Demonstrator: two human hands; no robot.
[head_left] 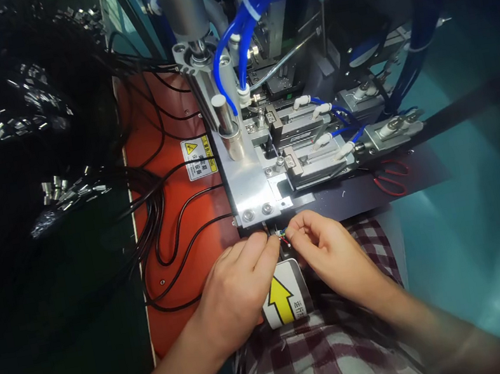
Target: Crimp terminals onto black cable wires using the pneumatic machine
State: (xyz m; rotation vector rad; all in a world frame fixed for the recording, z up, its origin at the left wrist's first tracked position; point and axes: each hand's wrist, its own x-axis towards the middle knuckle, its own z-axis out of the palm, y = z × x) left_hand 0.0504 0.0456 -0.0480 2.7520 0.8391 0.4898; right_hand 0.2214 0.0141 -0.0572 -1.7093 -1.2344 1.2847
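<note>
My left hand (238,286) and my right hand (331,250) meet at the front edge of a metal fixture (249,181). Between their fingertips sits the stripped end of a black cable (282,238), with thin coloured wires showing. Both hands pinch that cable end just below two bolts on the fixture plate. Under my hands a label with a yellow arrow (283,300) points toward the machine. A silver pneumatic cylinder (184,5) stands above the plate.
Several black cables (165,228) loop over an orange mat (163,163) at left. A dark heap of cables with metal connectors (40,121) lies farther left. Blue air hoses (248,13) feed the machine. Red-handled scissors (391,178) lie at right. A checked garment (335,339) covers my lap.
</note>
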